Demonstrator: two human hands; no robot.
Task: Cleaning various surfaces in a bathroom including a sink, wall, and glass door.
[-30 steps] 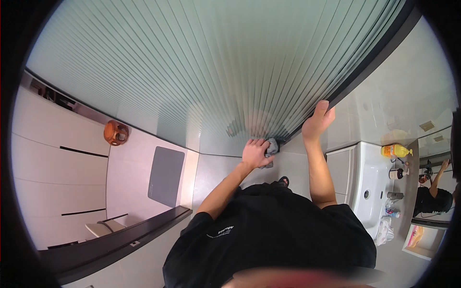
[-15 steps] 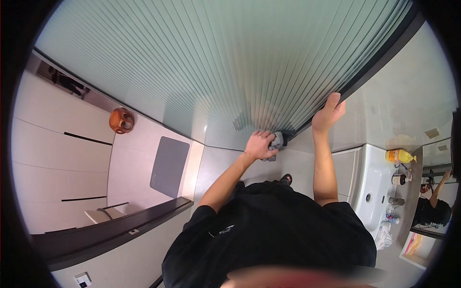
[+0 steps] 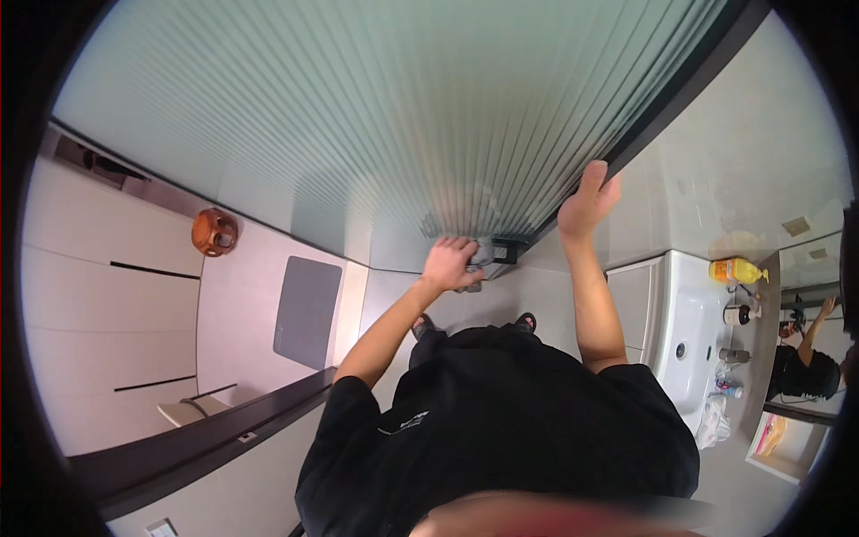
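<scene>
A large ribbed glass door (image 3: 358, 116) with a dark frame (image 3: 684, 94) stands before me. My left hand (image 3: 450, 263) is closed on a grey cloth (image 3: 484, 254) and presses it to the lower part of the glass. Just right of the cloth is a black fitting, perhaps a handle (image 3: 507, 252), on the door. Higher up, my right hand (image 3: 588, 208) grips the door's dark edge, thumb on the near side; its other fingers are partly hidden.
To my right is a white sink (image 3: 684, 345), with a yellow pump bottle (image 3: 738, 270) and a dark bottle (image 3: 737, 314) beside it. On the left lie a grey mat (image 3: 307, 311) and a brown wooden stool (image 3: 215, 233). A dark door rail (image 3: 215, 438) crosses the lower left.
My left hand and the cloth have shifted left in view, uncovering more of the black fitting. The right hand, still on the frame, also appears further left; the whole view has shifted slightly.
</scene>
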